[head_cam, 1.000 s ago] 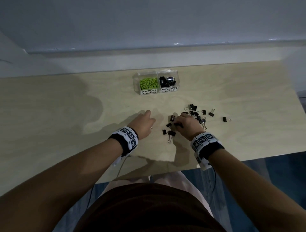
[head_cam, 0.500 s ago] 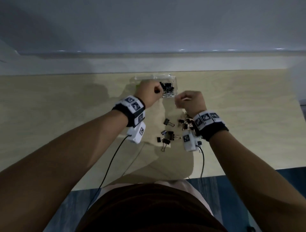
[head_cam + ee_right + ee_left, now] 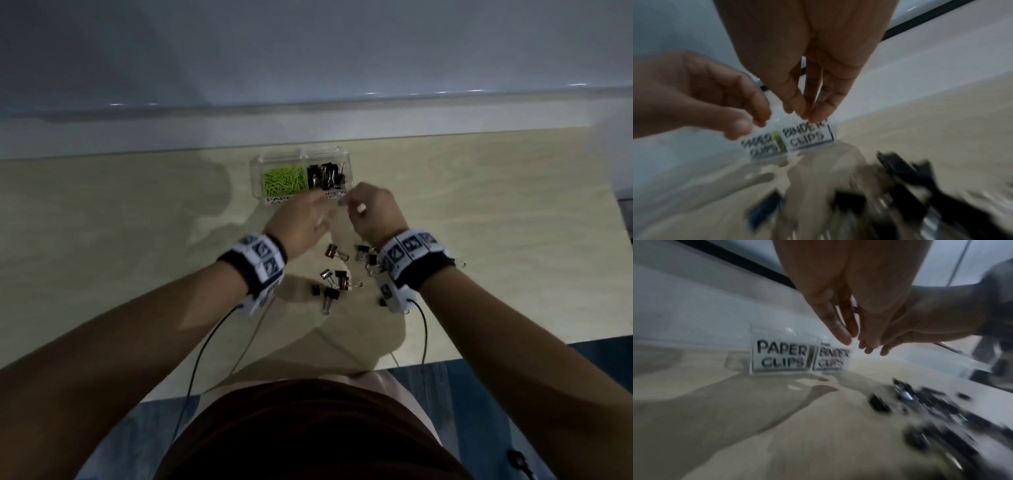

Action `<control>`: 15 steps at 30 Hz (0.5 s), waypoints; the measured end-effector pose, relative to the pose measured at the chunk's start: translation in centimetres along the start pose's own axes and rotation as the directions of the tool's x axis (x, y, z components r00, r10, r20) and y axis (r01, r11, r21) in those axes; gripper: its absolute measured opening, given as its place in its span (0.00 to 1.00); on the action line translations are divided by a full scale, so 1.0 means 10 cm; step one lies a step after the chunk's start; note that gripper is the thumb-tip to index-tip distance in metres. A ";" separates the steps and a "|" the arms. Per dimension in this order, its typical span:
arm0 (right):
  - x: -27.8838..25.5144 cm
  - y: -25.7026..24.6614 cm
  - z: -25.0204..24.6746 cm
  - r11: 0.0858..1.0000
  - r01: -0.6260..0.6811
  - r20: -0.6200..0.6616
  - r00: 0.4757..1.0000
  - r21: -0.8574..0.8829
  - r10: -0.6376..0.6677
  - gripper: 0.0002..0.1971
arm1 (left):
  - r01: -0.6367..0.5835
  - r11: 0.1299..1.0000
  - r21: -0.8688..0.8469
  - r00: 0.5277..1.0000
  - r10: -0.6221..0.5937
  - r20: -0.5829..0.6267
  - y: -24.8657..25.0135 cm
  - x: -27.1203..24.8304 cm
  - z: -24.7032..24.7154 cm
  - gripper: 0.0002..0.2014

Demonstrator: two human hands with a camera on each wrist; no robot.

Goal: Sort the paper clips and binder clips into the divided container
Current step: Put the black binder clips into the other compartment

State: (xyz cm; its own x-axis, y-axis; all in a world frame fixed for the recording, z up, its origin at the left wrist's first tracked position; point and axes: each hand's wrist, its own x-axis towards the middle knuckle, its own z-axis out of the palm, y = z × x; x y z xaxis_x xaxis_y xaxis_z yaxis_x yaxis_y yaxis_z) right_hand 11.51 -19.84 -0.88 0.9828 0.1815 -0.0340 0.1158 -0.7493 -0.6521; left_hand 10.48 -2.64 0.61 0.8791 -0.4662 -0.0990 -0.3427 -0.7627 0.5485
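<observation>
A: So, where is the divided container (image 3: 301, 161) seen?

B: At the back of the table (image 3: 137, 240), just past both hands. Green paper clips (image 3: 283, 180) are kept in its left half, black binder clips (image 3: 325, 176) in its right.

A: And the fingers?

B: The left hand (image 3: 301, 224) is held loose, fingers straight. The right hand (image 3: 373, 210) is bunched at the tips; whether anything is pinched cannot be told. Loose binder clips (image 3: 337, 281) are scattered under the wrists. A pale wall (image 3: 308, 68) is seen behind.
</observation>
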 end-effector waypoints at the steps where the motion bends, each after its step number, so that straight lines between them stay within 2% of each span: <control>1: -0.12 0.04 0.06 0.999 0.011 0.111 0.994 -0.037 -0.007 0.11 | -0.071 0.997 0.006 0.987 0.069 0.142 0.01 -0.18 0.09 0.13; 2: -0.23 0.07 0.12 0.997 0.047 0.216 0.976 -0.063 -0.032 0.11 | -0.145 0.989 0.014 0.951 0.136 0.279 0.01 -0.32 0.18 0.13; 4: -0.37 0.10 0.21 0.992 0.103 0.358 0.931 -0.071 -0.071 0.11 | -0.313 0.950 0.013 0.867 0.280 0.413 -0.04 -0.47 0.38 0.16; 5: -0.40 0.08 0.24 0.991 0.110 0.389 0.919 -0.082 -0.070 0.11 | -0.371 0.928 0.034 0.829 0.314 0.463 -0.09 -0.50 0.46 0.19; 6: -0.42 0.06 0.26 0.988 0.119 0.392 0.917 -0.100 -0.071 0.10 | -0.373 0.926 0.056 0.804 0.292 0.518 -0.10 -0.51 0.49 0.20; 10: -0.45 0.00 0.34 0.976 0.170 0.316 0.941 -0.138 -0.119 0.06 | -0.301 0.949 0.098 0.837 0.214 0.503 -0.14 -0.53 0.52 0.19; 13: -0.45 0.09 0.28 0.994 0.078 0.218 0.974 -0.072 -0.061 0.05 | -0.255 0.964 0.073 0.877 0.198 0.438 -0.16 -0.54 0.50 0.16; 15: -0.53 0.13 0.20 0.999 0.046 0.139 0.989 -0.010 -0.044 0.09 | -0.212 0.975 0.066 0.901 0.168 0.400 -0.19 -0.57 0.50 0.15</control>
State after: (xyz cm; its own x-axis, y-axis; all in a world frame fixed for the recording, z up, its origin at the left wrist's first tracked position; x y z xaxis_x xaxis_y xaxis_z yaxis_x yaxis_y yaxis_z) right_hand 6.20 -20.48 -3.01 0.9473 0.3010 -0.1100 0.1622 -0.7463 -0.6456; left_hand 4.45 -0.75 -4.03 0.6018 -0.7276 -0.3291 -0.5421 -0.6749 0.5007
